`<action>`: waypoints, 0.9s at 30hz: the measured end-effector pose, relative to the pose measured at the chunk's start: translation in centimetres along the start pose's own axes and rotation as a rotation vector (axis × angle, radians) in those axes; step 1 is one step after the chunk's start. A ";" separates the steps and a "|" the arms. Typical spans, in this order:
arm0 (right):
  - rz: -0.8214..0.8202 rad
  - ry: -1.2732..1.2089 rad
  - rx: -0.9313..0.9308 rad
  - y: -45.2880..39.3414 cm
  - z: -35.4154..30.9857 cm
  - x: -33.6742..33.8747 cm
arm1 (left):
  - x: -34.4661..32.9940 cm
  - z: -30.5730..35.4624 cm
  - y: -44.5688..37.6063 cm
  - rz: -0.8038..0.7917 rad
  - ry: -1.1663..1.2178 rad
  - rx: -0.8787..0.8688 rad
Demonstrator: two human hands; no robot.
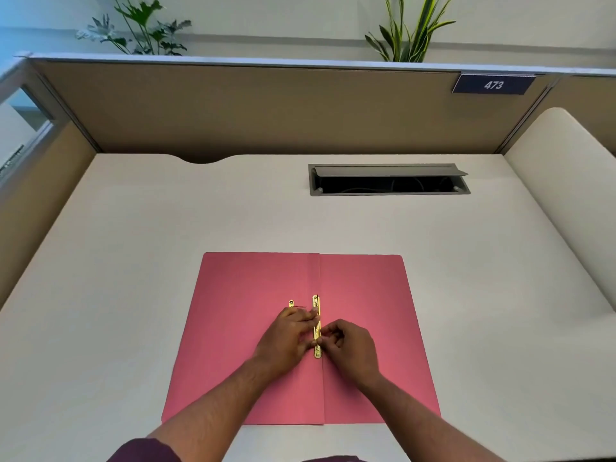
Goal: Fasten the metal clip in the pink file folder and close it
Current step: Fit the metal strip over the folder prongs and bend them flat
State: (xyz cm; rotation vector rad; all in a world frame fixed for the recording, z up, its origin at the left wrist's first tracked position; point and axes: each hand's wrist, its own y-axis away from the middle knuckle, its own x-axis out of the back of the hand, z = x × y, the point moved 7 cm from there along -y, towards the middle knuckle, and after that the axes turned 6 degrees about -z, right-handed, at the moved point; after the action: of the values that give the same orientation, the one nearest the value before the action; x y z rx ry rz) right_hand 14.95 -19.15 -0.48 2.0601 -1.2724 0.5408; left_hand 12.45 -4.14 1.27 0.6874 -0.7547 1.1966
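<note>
Both hands (pixel 320 341) on metal clip (pixel 316 328), pink folder (pixel 366 295) open, sign (pixel 493 84) "473"

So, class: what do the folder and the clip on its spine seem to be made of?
Pink file folder: probably thin card, matt, lying flat with one sharp centre crease. Metal clip: looks like brass-coloured metal, shiny, catching glints beside both hands.
</note>
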 end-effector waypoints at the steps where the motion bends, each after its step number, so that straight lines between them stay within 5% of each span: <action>1: -0.004 0.003 0.008 0.0 0.0 0.0 | 0.0 0.1 0.1 0.001 -0.001 0.008; 27: -0.013 0.090 0.041 2.1 0.0 -0.1 | -0.5 0.4 -0.2 -0.067 -0.044 0.165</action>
State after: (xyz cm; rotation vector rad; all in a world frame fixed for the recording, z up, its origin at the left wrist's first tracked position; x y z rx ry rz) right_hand 13.02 -19.79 0.10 2.0523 -1.2041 0.6511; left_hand 12.46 -4.76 1.03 0.8717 -0.6690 1.1940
